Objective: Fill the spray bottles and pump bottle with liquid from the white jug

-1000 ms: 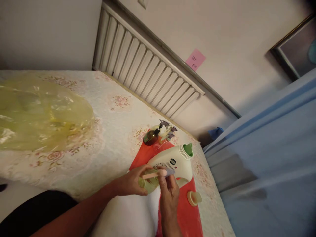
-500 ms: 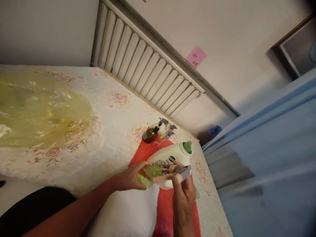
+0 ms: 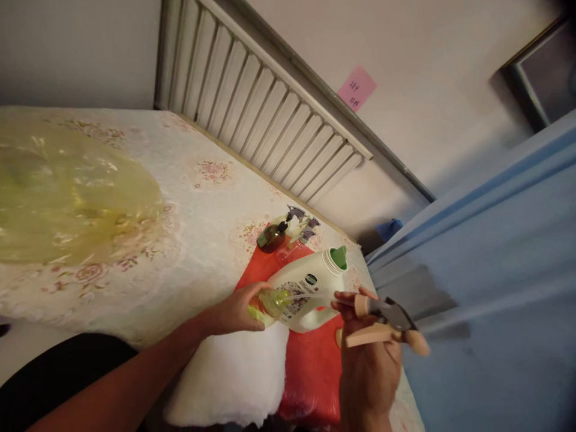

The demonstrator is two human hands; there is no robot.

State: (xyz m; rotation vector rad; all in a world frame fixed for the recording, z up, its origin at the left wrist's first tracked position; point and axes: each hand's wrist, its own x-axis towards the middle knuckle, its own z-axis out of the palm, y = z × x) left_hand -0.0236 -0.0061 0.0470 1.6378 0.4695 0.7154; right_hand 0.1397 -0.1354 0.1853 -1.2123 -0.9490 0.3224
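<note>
Floral tablecloth (image 3: 202,222) under everything, radiator (image 3: 256,108) along the wall. Left hand (image 3: 238,309) wraps a clear spray bottle (image 3: 266,305) with yellow-green tint, just in front of the white detergent jug (image 3: 288,279) over the red mat (image 3: 310,366). Right hand (image 3: 371,366) grips the trigger sprayer head (image 3: 393,315), off the bottle; dip tube (image 3: 310,296) points at the bottle neck. Can't tell if tube tip is inside.
</note>
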